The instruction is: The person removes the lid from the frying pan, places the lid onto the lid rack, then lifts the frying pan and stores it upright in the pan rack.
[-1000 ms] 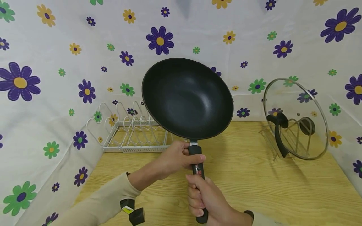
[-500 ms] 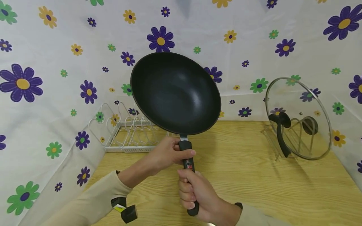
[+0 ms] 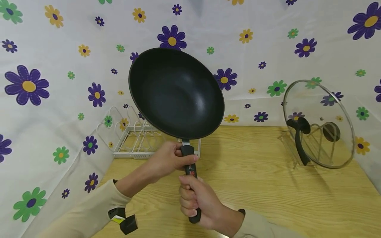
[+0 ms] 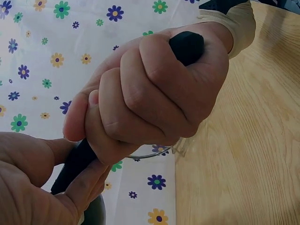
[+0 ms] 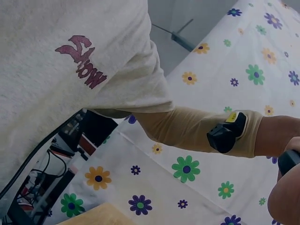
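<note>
A black wok [image 3: 178, 94] is held up in the head view, its dark inside facing me and its handle pointing down. My left hand [image 3: 166, 157] grips the top of the black handle [image 3: 191, 170], thumb laid across it, just below the metal neck. Lower down, the fingers of my right hand [image 3: 202, 203] wrap round the same handle, whose butt sticks out beneath. In the left wrist view the right hand [image 4: 145, 93] covers most of the handle, and the left hand [image 4: 33, 178] holds it at lower left. Only the handle's end [image 5: 288, 161] shows in the right wrist view.
A white wire dish rack [image 3: 134, 153] stands at the back left, partly behind the wok. At right, a glass lid [image 3: 342, 132] leans upright in a wire stand [image 3: 319, 145]. The wooden table [image 3: 268, 191] meets a flower-patterned cloth backdrop [image 3: 238, 66].
Both hands have carried the wok left and slightly up, uncovering more of the cloth to its right. The grips stay as they were. The head view has shifted slightly.
</note>
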Action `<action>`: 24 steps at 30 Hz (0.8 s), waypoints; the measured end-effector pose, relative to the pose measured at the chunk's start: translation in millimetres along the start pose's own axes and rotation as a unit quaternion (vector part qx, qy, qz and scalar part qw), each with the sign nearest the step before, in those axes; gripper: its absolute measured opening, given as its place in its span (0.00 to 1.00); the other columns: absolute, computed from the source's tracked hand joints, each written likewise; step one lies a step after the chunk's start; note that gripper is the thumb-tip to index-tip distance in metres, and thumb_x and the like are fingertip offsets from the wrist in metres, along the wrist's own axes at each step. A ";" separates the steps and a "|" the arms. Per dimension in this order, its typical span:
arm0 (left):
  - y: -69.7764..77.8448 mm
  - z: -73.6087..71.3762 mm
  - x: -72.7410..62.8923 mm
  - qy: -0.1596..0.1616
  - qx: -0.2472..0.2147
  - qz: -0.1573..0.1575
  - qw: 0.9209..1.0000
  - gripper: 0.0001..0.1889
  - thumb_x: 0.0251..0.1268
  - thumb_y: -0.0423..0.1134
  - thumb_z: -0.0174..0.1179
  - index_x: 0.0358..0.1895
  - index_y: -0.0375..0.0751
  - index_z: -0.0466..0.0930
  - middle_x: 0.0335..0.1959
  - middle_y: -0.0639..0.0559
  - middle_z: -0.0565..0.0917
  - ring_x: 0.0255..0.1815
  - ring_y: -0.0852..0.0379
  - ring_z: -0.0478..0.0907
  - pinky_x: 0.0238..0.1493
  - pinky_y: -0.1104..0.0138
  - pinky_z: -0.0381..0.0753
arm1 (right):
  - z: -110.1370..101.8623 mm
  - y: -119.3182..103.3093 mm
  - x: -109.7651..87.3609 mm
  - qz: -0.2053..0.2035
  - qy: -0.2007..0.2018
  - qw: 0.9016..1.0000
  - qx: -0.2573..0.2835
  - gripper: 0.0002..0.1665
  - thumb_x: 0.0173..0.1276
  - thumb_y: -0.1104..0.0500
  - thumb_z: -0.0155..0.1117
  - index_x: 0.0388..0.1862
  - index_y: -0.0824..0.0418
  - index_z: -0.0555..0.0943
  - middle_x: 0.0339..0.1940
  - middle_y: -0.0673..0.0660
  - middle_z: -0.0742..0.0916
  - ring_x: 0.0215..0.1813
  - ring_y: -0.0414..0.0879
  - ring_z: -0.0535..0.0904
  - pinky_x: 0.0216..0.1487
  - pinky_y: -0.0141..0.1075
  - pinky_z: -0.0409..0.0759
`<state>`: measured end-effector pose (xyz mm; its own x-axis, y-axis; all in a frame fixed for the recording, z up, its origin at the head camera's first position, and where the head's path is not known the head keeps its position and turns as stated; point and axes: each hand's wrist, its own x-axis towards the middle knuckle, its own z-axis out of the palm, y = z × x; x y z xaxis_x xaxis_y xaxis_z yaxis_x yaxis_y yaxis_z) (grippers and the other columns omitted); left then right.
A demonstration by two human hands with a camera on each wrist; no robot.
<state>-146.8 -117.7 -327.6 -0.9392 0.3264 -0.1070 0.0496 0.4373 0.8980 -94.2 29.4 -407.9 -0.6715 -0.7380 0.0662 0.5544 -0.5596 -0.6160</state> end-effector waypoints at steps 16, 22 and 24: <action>-7.1 -19.9 -10.1 0.040 0.038 -0.010 0.998 0.13 0.66 0.41 0.70 0.35 0.35 0.80 0.19 0.54 0.78 0.20 0.58 0.66 0.22 0.68 0.64 | 1.7 12.1 25.2 0.010 -0.064 0.997 0.045 0.22 0.81 0.55 0.46 0.21 0.49 0.64 0.10 0.38 0.67 0.11 0.31 0.56 0.14 0.22 0.56; -8.6 -27.3 -15.0 0.051 0.035 -0.004 0.998 0.13 0.67 0.41 0.69 0.38 0.33 0.80 0.22 0.53 0.83 0.22 0.56 0.71 0.24 0.67 0.69 | 1.2 16.9 35.0 0.004 -0.107 0.993 0.049 0.24 0.82 0.55 0.42 0.20 0.48 0.63 0.10 0.39 0.65 0.11 0.31 0.53 0.13 0.22 0.55; -9.1 -29.6 -16.6 0.057 0.034 -0.002 0.998 0.13 0.67 0.41 0.69 0.39 0.33 0.80 0.23 0.53 0.83 0.22 0.56 0.71 0.23 0.68 0.69 | 0.8 18.4 38.5 0.000 -0.124 0.991 0.052 0.24 0.82 0.55 0.42 0.20 0.48 0.62 0.10 0.39 0.64 0.12 0.32 0.51 0.13 0.22 0.54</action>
<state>-141.7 -151.9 -321.4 -0.9717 0.2293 -0.0572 0.0660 0.4959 0.8659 -109.5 -9.6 -416.1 -0.5368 -0.8008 0.2657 0.6108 -0.5861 -0.5323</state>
